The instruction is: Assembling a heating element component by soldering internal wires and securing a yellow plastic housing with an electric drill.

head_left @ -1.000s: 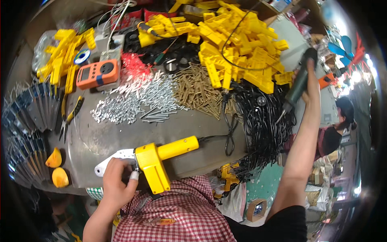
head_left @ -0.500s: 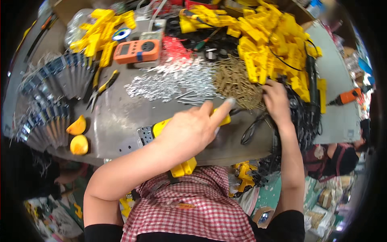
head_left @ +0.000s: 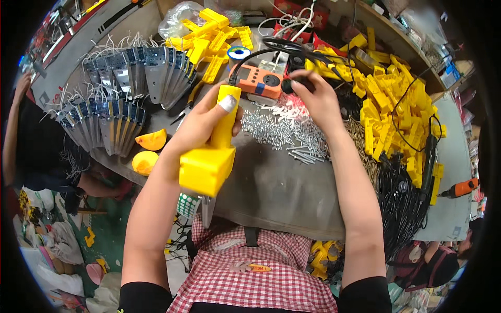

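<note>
My left hand point(head_left: 201, 125) grips a yellow plastic tool point(head_left: 211, 151) with a long handle and a boxy base, lifted above the grey table point(head_left: 276, 193). A black cable runs from the handle's top toward the orange meter point(head_left: 259, 82). My right hand point(head_left: 313, 96) reaches to the meter's right side and pinches a small black plug or knob point(head_left: 288, 86) there. Below my right hand lies a spread of silver screws point(head_left: 284, 133).
Yellow plastic parts are heaped at the right point(head_left: 396, 109) and at the back point(head_left: 209, 36). Metal blades with wires point(head_left: 120, 88) fan out at the left, beside two orange pieces point(head_left: 148, 151). Black cables point(head_left: 407, 203) pile at the right edge. Another person's arm point(head_left: 15, 115) is at far left.
My left hand has raised the yellow tool off the table and turned it upright. My right hand moved left from the cable pile to the orange meter.
</note>
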Demonstrator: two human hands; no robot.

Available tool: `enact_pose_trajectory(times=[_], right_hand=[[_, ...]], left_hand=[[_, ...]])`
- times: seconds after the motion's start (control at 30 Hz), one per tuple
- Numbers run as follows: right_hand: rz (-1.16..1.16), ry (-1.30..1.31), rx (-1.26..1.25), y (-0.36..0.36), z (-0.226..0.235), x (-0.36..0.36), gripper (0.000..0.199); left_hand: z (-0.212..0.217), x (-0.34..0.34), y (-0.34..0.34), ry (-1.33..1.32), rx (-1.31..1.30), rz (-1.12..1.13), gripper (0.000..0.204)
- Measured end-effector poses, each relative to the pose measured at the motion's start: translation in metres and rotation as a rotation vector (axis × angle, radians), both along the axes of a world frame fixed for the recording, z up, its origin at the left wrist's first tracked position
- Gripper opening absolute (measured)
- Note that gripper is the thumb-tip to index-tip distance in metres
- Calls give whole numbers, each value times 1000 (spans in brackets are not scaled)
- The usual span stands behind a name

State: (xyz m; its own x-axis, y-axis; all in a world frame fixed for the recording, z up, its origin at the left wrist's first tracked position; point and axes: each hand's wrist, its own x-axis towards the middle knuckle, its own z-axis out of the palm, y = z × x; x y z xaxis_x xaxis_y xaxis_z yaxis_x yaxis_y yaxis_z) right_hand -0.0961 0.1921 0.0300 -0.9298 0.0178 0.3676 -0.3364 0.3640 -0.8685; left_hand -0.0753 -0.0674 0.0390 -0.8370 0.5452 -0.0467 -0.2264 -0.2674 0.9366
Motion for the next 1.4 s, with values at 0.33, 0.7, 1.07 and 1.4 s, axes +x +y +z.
enact_pose_trajectory(times=[0.33,0.7,1.07,1.4], right_hand=[[46,-95,316,-8,-21,-97,24],[-174,188,499,-5,-42,-81,24],[550,424,790,-170,-52,103,35],[471,28,613,-174,-66,136,16]], left_hand=[[-9,12,-56,264,89,768,31],[-125,181,-120,-29,-425,737,35],[-143,202,-109,-349,-187,352,29],[-124,177,-86,-380,-130,434,25]])
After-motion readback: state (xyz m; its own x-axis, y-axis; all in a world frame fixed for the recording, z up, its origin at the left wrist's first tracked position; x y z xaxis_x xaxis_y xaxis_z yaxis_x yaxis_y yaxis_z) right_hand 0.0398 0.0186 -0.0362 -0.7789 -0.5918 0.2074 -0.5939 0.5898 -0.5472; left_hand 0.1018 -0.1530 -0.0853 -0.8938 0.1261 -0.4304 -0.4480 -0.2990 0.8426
